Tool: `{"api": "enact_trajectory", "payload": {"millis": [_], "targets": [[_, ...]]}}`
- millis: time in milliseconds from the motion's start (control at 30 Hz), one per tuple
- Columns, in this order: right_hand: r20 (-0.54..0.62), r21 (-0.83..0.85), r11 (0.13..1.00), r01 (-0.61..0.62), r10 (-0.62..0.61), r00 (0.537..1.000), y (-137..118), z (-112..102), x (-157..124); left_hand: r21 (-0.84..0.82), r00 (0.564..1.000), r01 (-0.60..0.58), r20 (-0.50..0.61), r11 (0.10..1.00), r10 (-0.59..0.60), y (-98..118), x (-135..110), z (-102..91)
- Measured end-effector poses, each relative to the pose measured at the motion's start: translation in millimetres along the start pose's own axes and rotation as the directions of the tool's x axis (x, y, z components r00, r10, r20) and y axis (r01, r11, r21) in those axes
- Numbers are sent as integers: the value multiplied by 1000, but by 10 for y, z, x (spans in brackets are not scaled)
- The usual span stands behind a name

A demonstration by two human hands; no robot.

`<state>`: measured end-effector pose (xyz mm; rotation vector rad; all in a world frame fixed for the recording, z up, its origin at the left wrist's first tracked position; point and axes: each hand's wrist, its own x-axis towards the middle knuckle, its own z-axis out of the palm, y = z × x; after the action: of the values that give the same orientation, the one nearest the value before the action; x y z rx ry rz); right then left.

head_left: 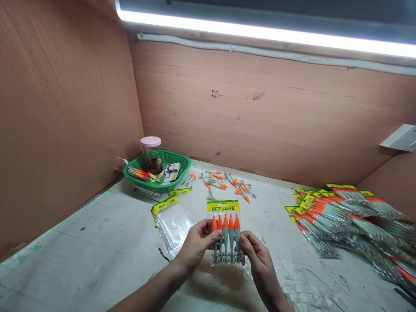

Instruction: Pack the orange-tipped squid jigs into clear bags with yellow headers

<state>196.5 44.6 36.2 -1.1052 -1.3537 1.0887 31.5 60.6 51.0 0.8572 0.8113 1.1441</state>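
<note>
A clear pack of fishing lures (225,234) hangs upright between my hands, its yellow header card on top. Inside, several pale lures with orange tips and wire hooks stand side by side. My left hand (196,242) pinches its left edge, the thumb lying across the front. At the right edge, my right hand (258,258) grips it low down between thumb and fingers. Just left of the pack lies a stack of flat clear bags (173,223) with yellow headers. Loose lures (216,180) are scattered on the table behind the pack.
A green basket (180,167) at the back left holds a jar with a pink lid (151,142), a small box and some lures. Filled lure packs (344,212) are heaped on the right. Wooden walls enclose the white table (97,242); a tube light (260,32) runs overhead.
</note>
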Motion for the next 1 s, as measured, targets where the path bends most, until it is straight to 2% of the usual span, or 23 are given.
{"api": "enact_trajectory", "payload": {"millis": [533,1000], "targets": [[-3,-1,1000,-28,28,1000,28,-28,-44,-84,996,87,4,993,-87,-32,3,-9],[-24,108,993,-50,53,998,113,-19,-35,-80,993,118,16,990,-117,-70,48,-63]]}}
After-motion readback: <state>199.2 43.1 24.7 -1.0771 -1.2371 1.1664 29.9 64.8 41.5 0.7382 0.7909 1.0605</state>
